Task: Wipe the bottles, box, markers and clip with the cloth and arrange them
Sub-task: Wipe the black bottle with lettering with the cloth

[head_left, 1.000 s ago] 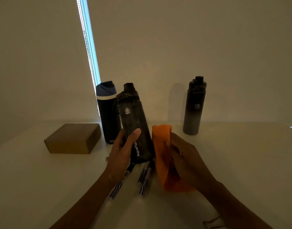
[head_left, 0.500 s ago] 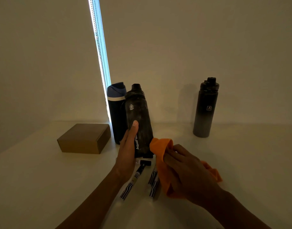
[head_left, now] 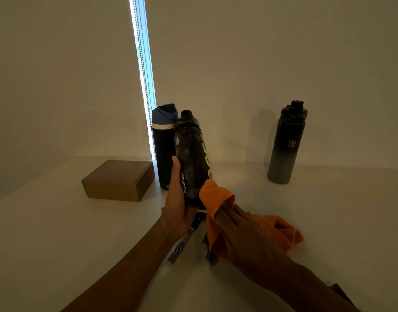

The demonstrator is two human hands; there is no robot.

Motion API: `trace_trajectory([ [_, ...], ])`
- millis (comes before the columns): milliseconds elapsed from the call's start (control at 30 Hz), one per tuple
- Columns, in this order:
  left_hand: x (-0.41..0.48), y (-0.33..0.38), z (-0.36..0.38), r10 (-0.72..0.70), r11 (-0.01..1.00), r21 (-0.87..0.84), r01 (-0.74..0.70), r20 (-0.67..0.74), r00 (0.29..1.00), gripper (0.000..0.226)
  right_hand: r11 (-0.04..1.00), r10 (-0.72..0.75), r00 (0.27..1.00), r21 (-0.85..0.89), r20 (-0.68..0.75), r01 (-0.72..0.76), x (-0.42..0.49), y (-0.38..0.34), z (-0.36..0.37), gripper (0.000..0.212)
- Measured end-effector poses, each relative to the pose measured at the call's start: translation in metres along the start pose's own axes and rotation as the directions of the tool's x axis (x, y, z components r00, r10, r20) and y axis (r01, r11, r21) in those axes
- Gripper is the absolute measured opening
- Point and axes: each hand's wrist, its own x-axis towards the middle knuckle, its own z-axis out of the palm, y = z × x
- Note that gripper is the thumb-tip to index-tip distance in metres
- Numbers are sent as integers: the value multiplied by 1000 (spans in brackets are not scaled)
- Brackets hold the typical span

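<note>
Lowered toward the table (head_left: 58, 233), the dark bottle (head_left: 190, 158) leans clasped by the left hand (head_left: 176, 203) — rigid, smooth, likely slippery, best held mid-body — while the right hand (head_left: 245, 230) grips the orange cloth (head_left: 216, 197) against its base.

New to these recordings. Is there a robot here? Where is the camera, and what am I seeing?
No robot: these are a person's bare hands, filmed by one camera worn on the head, looking forward and down. The left hand grips a dark bottle marked AquaFlask; the right hand holds an orange cloth against its lower side. On the table stand a cardboard box, a blue-lidded bottle and, apart at the right, a black-to-grey bottle. Striped markers lie under the hands.
</note>
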Motion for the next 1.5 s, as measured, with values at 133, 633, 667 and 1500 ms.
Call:
trace_trajectory([
  [133,6,1,-7,-10,999,-33,10,10,1000,81,998,4,1000,-67,10,-3,5,-4,-16,115],
  [633,5,9,-11,-93,994,-40,101,167,982,79,992,-51,979,-126,-199,27,7,1,-14,112],
  [667,5,11,-11,-90,995,-36,98,167,982,78,992,-40,984,-123,-175,18,7,1,-13,111],
  [1500,-9,3,7,-86,956,291,45,128,988,53,981,191,981,37,-36,-190,8,22,-3,114],
])
